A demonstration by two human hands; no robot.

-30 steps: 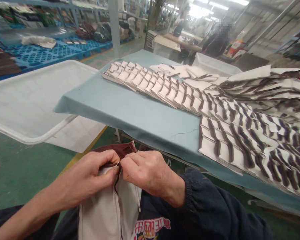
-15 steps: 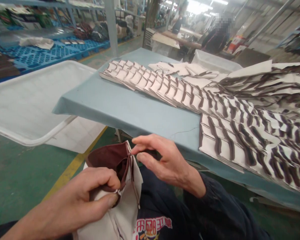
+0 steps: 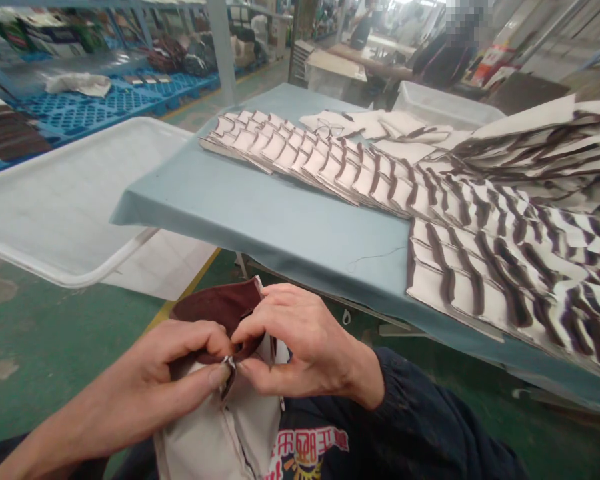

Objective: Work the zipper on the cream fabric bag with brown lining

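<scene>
At seven o'clock is a maroon-lined cream fabric pouch (image 3: 195, 433), its rim pinched between the fingers of the left hand (image 3: 167, 363) and, just beside, those of the right hand (image 3: 310, 340). The blue-covered tabletop (image 3: 280, 217) carries overlapping brown-edged fabric pieces (image 3: 480, 267) toward three o'clock; a white plastic tub (image 3: 80, 200) stands at nine, blue pallets (image 3: 135, 103) beyond at ten.

Bright, diffuse light falls across the blue-covered table (image 3: 260, 213), shade darkens the floor (image 3: 410, 360) beneath it, and beyond it whitish glare, haze and blur soften a partly pixelated person (image 3: 440, 67).
</scene>
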